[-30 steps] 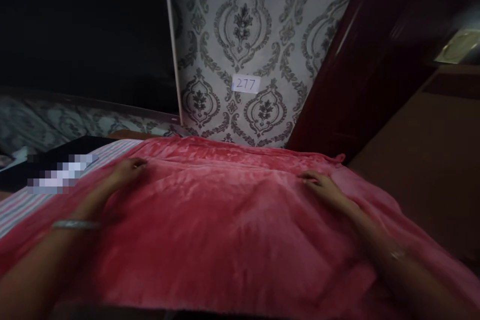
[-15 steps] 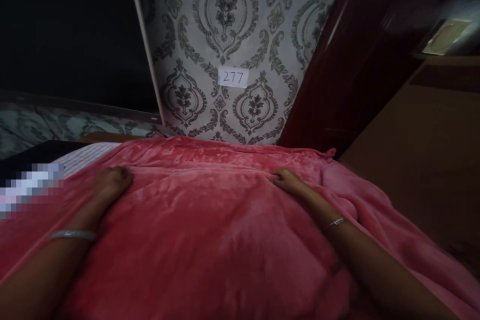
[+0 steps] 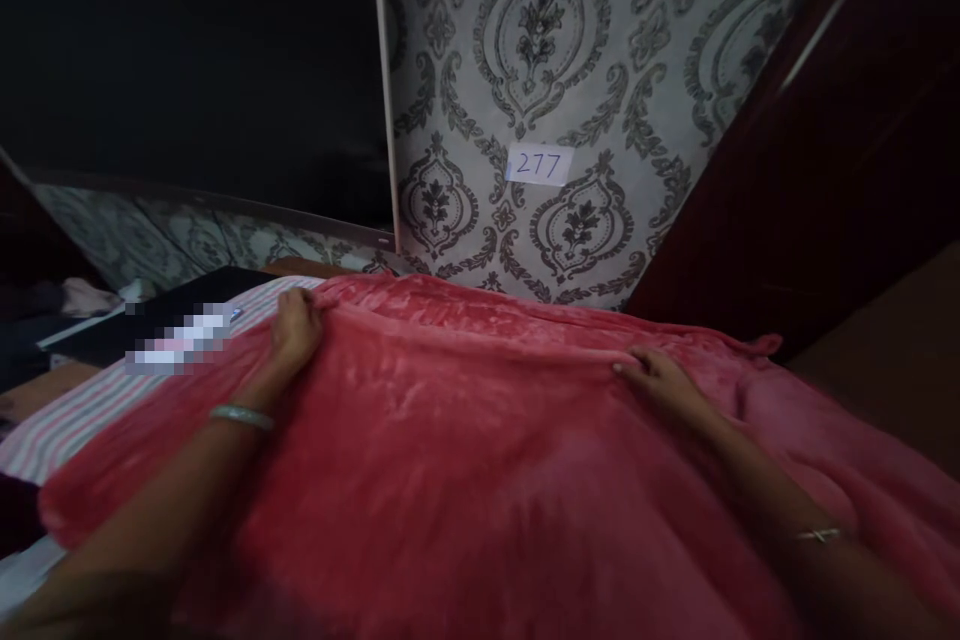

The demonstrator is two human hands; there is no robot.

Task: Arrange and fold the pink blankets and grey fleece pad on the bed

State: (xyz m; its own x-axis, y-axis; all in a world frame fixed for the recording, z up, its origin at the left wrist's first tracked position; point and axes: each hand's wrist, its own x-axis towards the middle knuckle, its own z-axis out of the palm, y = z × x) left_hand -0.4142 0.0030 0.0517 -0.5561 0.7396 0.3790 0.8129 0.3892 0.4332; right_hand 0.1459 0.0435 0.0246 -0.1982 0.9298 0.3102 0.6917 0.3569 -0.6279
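A plush red-pink blanket (image 3: pixel 450 460) spreads over most of the surface in front of me. My left hand (image 3: pixel 297 328) is closed on a fold of it, near its far left part. Farther right, my right hand (image 3: pixel 660 382) pinches the same fold between thumb and fingers. Between my hands the fold is pulled into a raised ridge, and the far strip of blanket lies wrinkled behind it. A bangle circles my left wrist, and a thin bracelet is on my right forearm.
A striped cloth (image 3: pixel 75 410) shows beyond the blanket's left side, with a blurred-out item on it. Behind are a large dark screen (image 3: pixel 195 70), patterned wallpaper (image 3: pixel 540 90) and a paper marked 277 (image 3: pixel 538 164). Dark red glossy furniture (image 3: pixel 810 140) stands at the right.
My view has swung left, so the scene sits farther right. The fold between my hands looks lifted and tauter, and more of the striped cloth shows. Both hands keep their grip.
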